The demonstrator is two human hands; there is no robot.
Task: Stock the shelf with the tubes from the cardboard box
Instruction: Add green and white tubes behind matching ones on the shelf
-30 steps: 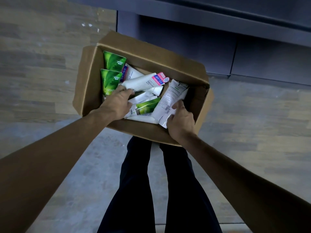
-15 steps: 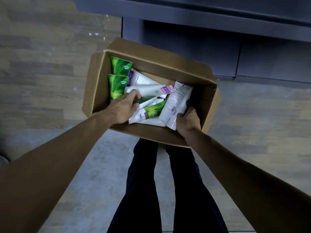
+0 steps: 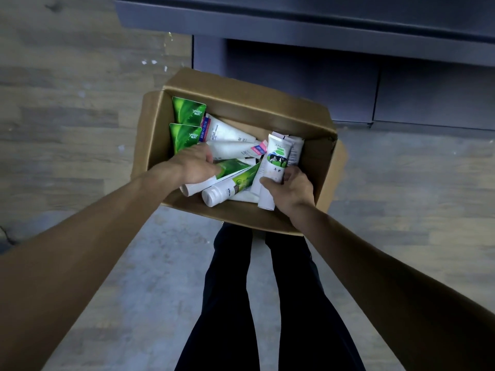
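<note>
Two hands (image 3: 197, 167) grasp tubes (image 3: 277, 159) in one box (image 3: 241, 103).

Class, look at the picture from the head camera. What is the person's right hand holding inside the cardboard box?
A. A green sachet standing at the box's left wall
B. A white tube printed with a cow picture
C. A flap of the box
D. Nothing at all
B: the right hand has its fingers curled round the lower part of the white tube with the cow picture, inside the cardboard box.

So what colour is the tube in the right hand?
White, with a green label picture on the tube; the right hand grips it. Head view.
</note>
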